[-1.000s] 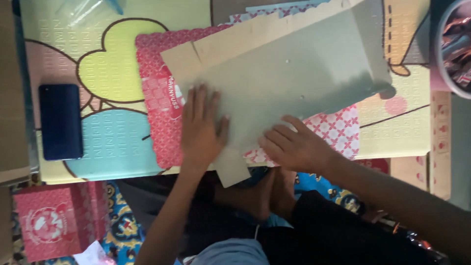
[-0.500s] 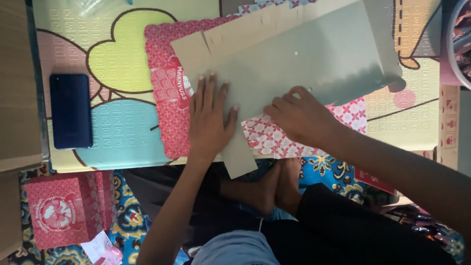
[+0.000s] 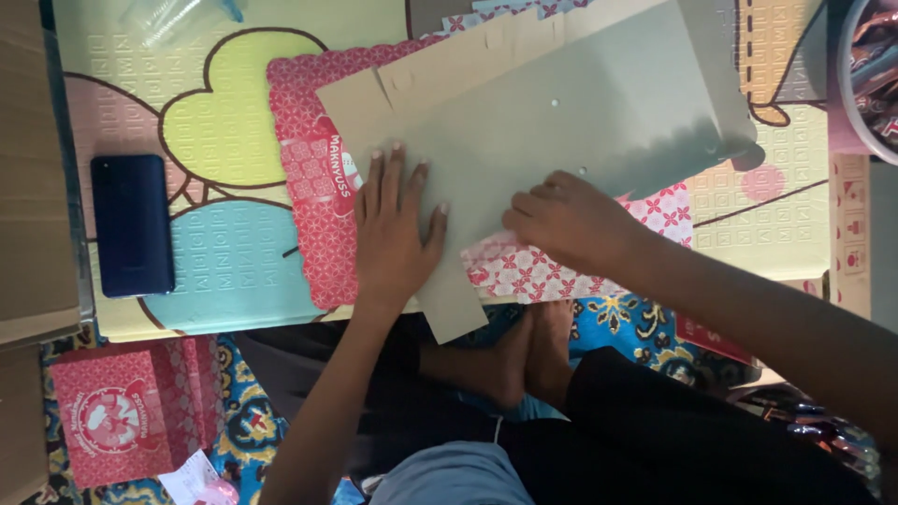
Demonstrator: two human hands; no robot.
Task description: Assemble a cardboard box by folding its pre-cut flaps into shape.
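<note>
Far left I see a dark phone (image 3: 132,224) on the pastel mat (image 3: 215,140). My left hand (image 3: 395,224) lies flat, fingers spread, on the grey cardboard sheet (image 3: 571,122) atop a red patterned sheet (image 3: 313,187); my right hand (image 3: 572,223), fingers curled, presses its edge.

The grey cardboard sheet (image 3: 561,122) covers the middle of the patterned play mat (image 3: 215,140), with both hands (image 3: 398,224) pressed flat on its near edge. Left of it, bare mat lies open as far as the dark blue phone (image 3: 131,224). On the right, a round container (image 3: 870,75) stands at the mat's far corner.
</note>
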